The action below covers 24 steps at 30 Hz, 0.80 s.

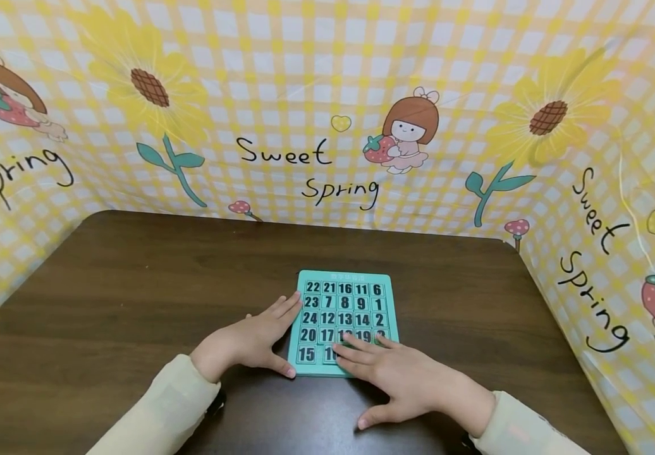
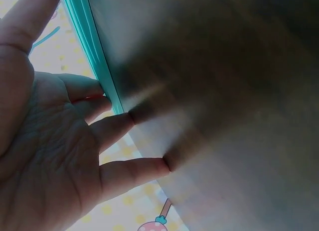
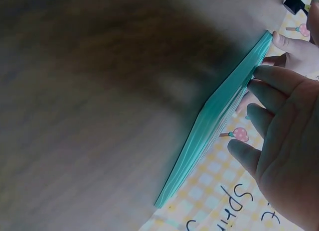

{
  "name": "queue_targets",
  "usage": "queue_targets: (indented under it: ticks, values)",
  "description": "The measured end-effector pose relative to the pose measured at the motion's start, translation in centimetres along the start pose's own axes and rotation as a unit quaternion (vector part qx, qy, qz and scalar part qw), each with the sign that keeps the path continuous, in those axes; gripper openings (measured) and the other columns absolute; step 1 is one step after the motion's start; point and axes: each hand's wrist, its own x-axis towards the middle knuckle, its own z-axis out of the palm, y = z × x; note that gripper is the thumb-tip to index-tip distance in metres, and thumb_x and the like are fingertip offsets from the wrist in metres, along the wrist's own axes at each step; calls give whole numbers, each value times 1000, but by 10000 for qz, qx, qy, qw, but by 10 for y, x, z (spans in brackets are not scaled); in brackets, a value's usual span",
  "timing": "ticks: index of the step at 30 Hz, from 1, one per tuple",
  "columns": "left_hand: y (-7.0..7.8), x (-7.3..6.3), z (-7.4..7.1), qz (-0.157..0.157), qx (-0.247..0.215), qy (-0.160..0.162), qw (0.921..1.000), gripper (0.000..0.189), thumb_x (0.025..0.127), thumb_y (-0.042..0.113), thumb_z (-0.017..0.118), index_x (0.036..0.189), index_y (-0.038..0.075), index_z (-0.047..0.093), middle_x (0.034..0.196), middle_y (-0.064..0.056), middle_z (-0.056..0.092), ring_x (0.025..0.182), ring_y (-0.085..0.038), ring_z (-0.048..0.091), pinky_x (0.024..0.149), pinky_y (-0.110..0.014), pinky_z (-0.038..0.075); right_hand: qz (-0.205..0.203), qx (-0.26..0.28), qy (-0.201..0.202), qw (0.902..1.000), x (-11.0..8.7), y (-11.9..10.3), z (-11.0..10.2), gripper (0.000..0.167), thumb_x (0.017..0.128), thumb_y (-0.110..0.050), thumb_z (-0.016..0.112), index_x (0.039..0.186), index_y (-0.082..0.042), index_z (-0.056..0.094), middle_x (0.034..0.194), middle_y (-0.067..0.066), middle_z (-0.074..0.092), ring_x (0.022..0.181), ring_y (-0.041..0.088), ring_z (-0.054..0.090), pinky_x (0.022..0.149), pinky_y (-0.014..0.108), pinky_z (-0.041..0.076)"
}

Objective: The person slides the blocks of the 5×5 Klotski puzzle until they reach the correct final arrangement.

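Teal number puzzle (image 1: pixel 344 319) with two bare hands, on a brown table (image 1: pixel 191 272)

Puzzle: lower centre of the head view, flat. Top row reads 22, 21, 16, 11, 6. Numbers show in the head view only; both wrist views give the teal edge, which runs along the upper left in the left one and diagonally right of centre in the right one.

Left hand (image 1: pixel 253 338): ungripped, fingers extended. Fingertips touch the puzzle's left edge; thumb at its lower left corner. Left wrist view adds the palm and spread fingers, hidden from the head view.

Right hand (image 1: pixel 396 376): ungripped, fingers extended over the puzzle's lower right tiles, partly covering them; thumb held away, above bare table. Right wrist view adds its palm and, at upper right, a black object (image 3: pixel 294 5), too partial to identify.

Cloth (image 1: pixel 305 63): yellow check, printed "Sweet Spring", upper half of the head view.
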Motion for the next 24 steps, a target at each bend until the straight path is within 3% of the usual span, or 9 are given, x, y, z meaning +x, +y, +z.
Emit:
queue_targets:
  ticks: [14, 24]
  values:
    - [3, 2, 0, -5, -82, -19, 10000, 121, 74, 48, 84, 160, 7, 10, 169, -8, 0, 156, -34, 3, 103, -82, 19, 226, 279, 45, 9993, -21, 8, 2, 83, 92, -70, 48, 154, -16, 39, 164, -3, 28, 154, 22, 21, 113, 60, 33]
    - [0, 1, -1, 2, -68, -10, 10000, 121, 74, 48, 84, 159, 3, 12, 169, -11, 1, 155, -38, 6, 101, -83, 19, -37, 139, 256, 9996, -2, 1, 0, 85, 92, -69, 50, 155, -15, 36, 165, -1, 26, 154, 22, 20, 115, 57, 33]
